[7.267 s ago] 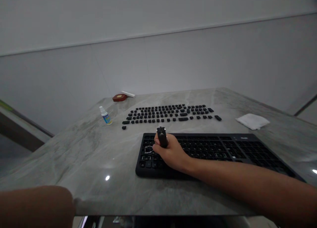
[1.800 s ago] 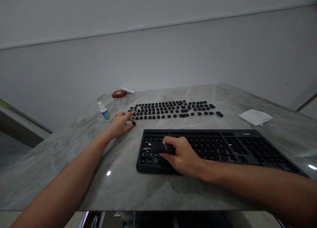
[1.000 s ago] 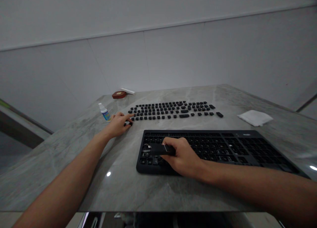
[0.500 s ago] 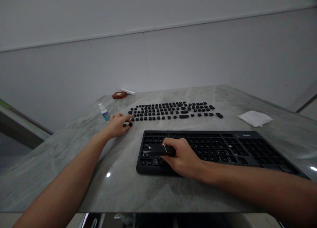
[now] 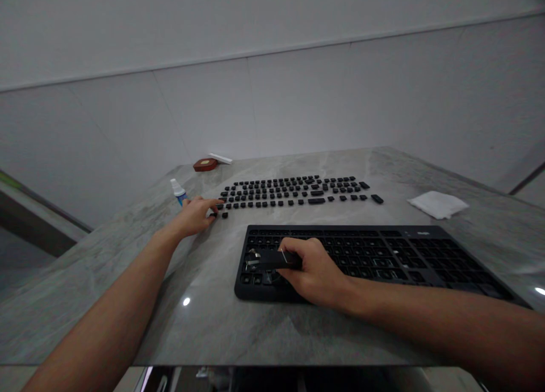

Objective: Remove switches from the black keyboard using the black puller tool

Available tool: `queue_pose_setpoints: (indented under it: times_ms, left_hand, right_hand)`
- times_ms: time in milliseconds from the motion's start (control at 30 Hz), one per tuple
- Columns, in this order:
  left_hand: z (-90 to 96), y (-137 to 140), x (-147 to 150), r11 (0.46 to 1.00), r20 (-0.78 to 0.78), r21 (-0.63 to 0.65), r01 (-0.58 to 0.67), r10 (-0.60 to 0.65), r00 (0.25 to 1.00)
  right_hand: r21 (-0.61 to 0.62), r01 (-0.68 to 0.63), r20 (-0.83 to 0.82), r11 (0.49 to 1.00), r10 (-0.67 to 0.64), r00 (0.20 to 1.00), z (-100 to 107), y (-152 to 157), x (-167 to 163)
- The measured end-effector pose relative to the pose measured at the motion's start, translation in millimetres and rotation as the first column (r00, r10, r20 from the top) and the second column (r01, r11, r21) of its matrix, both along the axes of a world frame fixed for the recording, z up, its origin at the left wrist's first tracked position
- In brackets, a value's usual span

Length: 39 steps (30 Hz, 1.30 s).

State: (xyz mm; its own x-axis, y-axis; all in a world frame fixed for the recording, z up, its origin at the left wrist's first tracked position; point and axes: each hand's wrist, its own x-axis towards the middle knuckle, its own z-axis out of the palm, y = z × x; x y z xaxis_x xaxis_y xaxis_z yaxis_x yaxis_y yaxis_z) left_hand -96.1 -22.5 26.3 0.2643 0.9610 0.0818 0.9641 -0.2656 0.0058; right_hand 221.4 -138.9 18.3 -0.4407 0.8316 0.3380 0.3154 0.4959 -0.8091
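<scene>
My left hand is at the left end of the loose keycaps, its thumb and fingers closed on a small black keycap on the table. Another keycap lies just right of the fingertips. Several rows of black keycaps spread out behind. A keycap puller with a black handle and metal wire ends is gripped in my right hand. It lies level over the left part of a black keyboard, whose keycaps are mostly off. My right hand hides some of the keyboard's middle.
A small spray bottle with a white cap stands behind my left hand. Farther back are a reddish-brown case and a white strip. On the right lies a folded white cloth. The grey marble-look table meets a pale wall.
My left hand has shifted a little to the left, from one keycap to the one beside it, partly covering the spray bottle. My right hand and the puller have hardly moved.
</scene>
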Motion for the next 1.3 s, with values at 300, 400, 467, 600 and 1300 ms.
queue_pose_setpoints:
  times_ms: [300, 400, 467, 600, 1300]
  left_hand:
    - [-0.6, -1.7, 6.2, 0.999, 0.046, 0.038, 0.010, -0.011, 0.999]
    - [-2.9, -3.1, 13.8, 0.998, 0.064, 0.049, 0.045, -0.048, 0.997]
    - [-4.6, -3.0, 17.2, 0.997, 0.069, 0.046, 0.064, -0.067, 0.995]
    - [-6.7, -0.8, 17.0, 0.997, 0.072, 0.043, 0.064, -0.067, 0.995]
    - [1.5, -8.6, 21.0, 0.955, 0.134, 0.268, 0.125, -0.165, 0.977]
  right_hand:
    - [-0.005, -0.001, -0.011, 1.000, 0.001, 1.000, 0.9, -0.5, 0.4]
    - [-0.009, -0.002, -0.007, 1.000, 0.001, 1.000, 1.0, 0.0, 0.4]
    - [-0.002, -0.004, -0.012, 1.000, 0.004, 1.000, 1.0, 0.1, 0.5]
    - [0.004, 0.004, -0.005, 1.000, -0.004, 1.000, 0.5, -0.1, 0.6]
    - [0.640, -0.351, 0.280, 0.684, 0.218, 0.935, -5.4, -1.5, 9.5]
